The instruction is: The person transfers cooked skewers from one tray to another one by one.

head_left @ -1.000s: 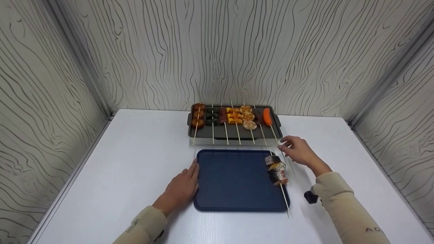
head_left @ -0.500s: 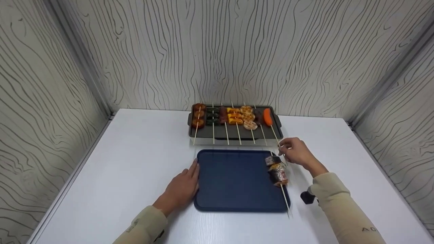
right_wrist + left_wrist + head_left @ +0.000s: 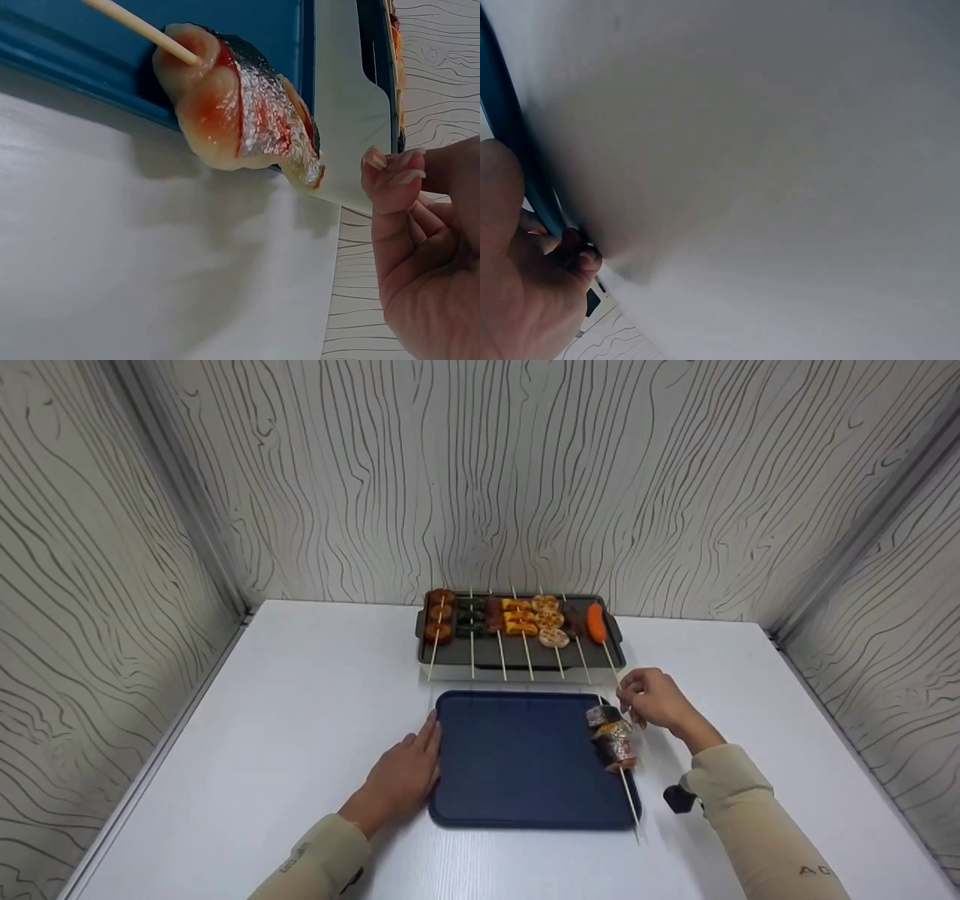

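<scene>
A skewer with one orange sausage lies at the right end of the dark grill pan, and my right hand pinches the near end of its stick between thumb and fingers. In the right wrist view the thumb and fingertips come together. Below them, a skewer of silver-skinned fish chunks lies slantwise along the right edge of the blue tray, its stick passing the front rim. My left hand rests against the tray's left rim, with the index finger stretched along it.
Several more skewers lie side by side on the pan: brown rounds, dark green pieces, yellow pieces and lotus root slices. The white table meets patterned panels behind and at both sides.
My right hand has taken the sausage skewer's stick and drawn it slightly toward me and to the right, so the sausage has shifted that way on the pan. The left hand stays put.
</scene>
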`<state>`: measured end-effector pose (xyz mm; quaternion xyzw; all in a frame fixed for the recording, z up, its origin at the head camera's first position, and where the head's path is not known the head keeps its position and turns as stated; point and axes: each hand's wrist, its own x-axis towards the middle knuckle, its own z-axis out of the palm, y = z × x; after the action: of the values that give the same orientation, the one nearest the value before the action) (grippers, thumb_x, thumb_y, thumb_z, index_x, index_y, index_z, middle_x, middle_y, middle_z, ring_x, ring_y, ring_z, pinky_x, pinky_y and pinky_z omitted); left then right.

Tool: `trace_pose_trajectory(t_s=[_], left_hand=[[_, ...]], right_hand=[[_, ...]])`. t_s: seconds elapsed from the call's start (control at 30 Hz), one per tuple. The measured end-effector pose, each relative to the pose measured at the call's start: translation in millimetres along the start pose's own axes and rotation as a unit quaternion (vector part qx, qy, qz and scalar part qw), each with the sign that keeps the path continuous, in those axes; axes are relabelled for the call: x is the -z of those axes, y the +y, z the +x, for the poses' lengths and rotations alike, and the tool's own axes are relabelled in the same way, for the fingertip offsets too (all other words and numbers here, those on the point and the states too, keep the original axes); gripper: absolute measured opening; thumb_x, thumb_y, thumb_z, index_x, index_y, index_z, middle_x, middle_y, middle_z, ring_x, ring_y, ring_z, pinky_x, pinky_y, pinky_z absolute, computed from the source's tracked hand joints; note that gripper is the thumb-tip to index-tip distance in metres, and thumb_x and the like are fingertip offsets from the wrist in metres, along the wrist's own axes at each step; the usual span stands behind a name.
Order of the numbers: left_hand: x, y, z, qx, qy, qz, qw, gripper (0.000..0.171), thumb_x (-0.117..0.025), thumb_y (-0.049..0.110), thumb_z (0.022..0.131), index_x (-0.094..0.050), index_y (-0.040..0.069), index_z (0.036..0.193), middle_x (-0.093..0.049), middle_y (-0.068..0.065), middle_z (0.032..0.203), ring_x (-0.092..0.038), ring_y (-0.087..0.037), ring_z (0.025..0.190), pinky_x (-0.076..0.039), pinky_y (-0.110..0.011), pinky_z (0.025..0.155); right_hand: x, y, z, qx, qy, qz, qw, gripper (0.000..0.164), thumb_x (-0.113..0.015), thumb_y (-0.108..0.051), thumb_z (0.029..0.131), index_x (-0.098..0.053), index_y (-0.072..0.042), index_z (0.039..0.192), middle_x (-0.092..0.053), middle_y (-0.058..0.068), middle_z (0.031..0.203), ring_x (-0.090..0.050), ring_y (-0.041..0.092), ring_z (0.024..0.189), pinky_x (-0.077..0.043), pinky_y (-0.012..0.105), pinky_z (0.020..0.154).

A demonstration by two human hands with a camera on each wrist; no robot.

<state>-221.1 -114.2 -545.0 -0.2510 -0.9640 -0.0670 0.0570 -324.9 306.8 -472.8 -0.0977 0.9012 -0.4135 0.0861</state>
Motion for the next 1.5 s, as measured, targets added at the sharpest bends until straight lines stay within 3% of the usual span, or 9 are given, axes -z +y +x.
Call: trace_pose_trajectory(t_s=[0.37,0.63,0.93,1.07,1.5], left_hand=[[-2.3,-2.7,1.4,0.001,0.004,-0.012,0.9999,0.054,-0.049,0.018,0.105,-0.041,-0.012,0.150,-0.034,-0.025,0.161,-0.060,-0.039,0.121,-0.056,-0.047,0.089],[-2.4,-2.7,2.0,0.000,0.002,-0.012,0.9999,0.054,-0.049,0.018,0.105,-0.041,-0.012,0.150,-0.034,-0.025,0.161,-0.060,-0.039,0.122,-0.056,-0.047,0.091],[1.7,-0.1,2.5,0.004,0.000,-0.016,0.9999,0.054,-0.050,0.017,0.104,-0.041,-0.012,0.149,-0.034,-0.024,0.161,-0.060,-0.041,0.123,-0.055,-0.048,0.091],[0.4,-0.9,2.2,-0.005,0.004,0.003,1.0000,0.054,-0.050,0.018,0.105,-0.041,-0.012,0.149,-0.035,-0.025,0.160,-0.061,-0.037,0.118,-0.057,-0.045,0.088],[-0.4,-0.8,2.1,-0.004,0.006,0.006,1.0000,0.054,-0.050,0.020,0.105,-0.043,-0.012,0.148,-0.035,-0.025,0.160,-0.062,-0.035,0.114,-0.057,-0.043,0.084]], right_hand=[[2.6,0.7,-2.5,-0.004,0.023,-0.045,0.999,0.019,-0.054,-0.003,0.100,-0.060,0.013,0.109,-0.070,0.014,0.076,-0.055,0.011,0.048,-0.048,0.028,0.045],[3.3,-0.2,-6.9,0.003,0.051,-0.078,0.996,0.020,-0.053,-0.005,0.100,-0.061,0.012,0.106,-0.070,0.018,0.077,-0.055,0.012,0.046,-0.047,0.028,0.044],[4.1,-4.0,-21.5,0.027,0.105,-0.105,0.989,0.014,-0.054,0.000,0.097,-0.062,0.011,0.101,-0.069,0.013,0.072,-0.058,0.014,0.049,-0.046,0.027,0.042],[4.3,-7.9,-28.8,0.033,0.122,-0.112,0.986,0.014,-0.054,0.001,0.097,-0.063,0.011,0.101,-0.068,0.008,0.068,-0.059,0.014,0.048,-0.045,0.026,0.041],[7.4,-10.3,-51.3,0.031,0.136,-0.118,0.983,0.016,-0.053,0.001,0.096,-0.064,0.011,0.102,-0.067,0.010,0.071,-0.060,0.015,0.052,-0.047,0.027,0.045]])
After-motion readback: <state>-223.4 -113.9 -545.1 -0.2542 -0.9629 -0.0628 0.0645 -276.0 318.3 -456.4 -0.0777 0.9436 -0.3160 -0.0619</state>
